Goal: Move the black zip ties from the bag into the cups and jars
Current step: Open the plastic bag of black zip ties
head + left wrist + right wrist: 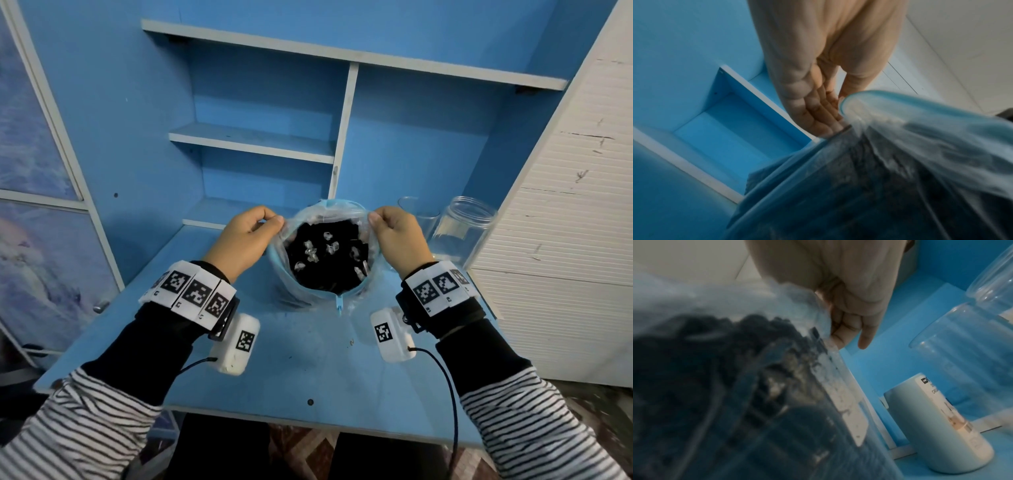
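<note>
A clear plastic bag with a blue zip rim stands on the blue desk, its mouth pulled wide. Inside lies a dark mass of black zip ties with small clear bits on top. My left hand pinches the bag's left rim; my right hand pinches the right rim. A clear jar and a clear cup stand just right of the bag. In the right wrist view the jar and the cup show at the right edge.
A white cylindrical bottle stands on the desk beside the bag, below the cup. Blue shelves rise behind the desk. A white cabinet borders the right side. Wrist cameras hang under both forearms.
</note>
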The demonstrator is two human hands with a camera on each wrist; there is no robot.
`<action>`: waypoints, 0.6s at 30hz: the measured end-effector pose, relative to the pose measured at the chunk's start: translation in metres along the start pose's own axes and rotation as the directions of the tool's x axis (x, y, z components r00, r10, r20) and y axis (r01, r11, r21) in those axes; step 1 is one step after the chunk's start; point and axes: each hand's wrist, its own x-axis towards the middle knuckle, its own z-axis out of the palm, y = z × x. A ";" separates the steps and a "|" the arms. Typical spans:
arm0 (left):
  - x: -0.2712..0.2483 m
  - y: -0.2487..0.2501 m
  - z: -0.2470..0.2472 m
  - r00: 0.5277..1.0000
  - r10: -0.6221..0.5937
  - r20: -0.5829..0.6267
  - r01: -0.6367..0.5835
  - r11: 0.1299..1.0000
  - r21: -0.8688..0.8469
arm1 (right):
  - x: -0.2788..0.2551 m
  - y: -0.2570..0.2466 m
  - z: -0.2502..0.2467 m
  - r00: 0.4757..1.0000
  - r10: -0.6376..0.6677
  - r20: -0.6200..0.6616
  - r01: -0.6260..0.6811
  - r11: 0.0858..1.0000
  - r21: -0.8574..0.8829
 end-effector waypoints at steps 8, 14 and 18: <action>-0.007 0.010 -0.009 0.976 0.202 0.085 -0.214 0.963 0.164 | -0.011 -0.006 0.001 0.996 -0.085 0.013 0.082 0.984 0.159; -0.006 0.007 -0.003 0.959 0.282 -0.008 -0.272 0.933 0.238 | -0.011 -0.007 0.004 0.989 -0.137 0.056 0.138 0.990 -0.002; 0.000 0.007 0.000 0.958 0.288 -0.011 -0.277 0.929 0.246 | -0.005 -0.012 0.004 0.975 -0.221 0.031 0.224 0.964 -0.144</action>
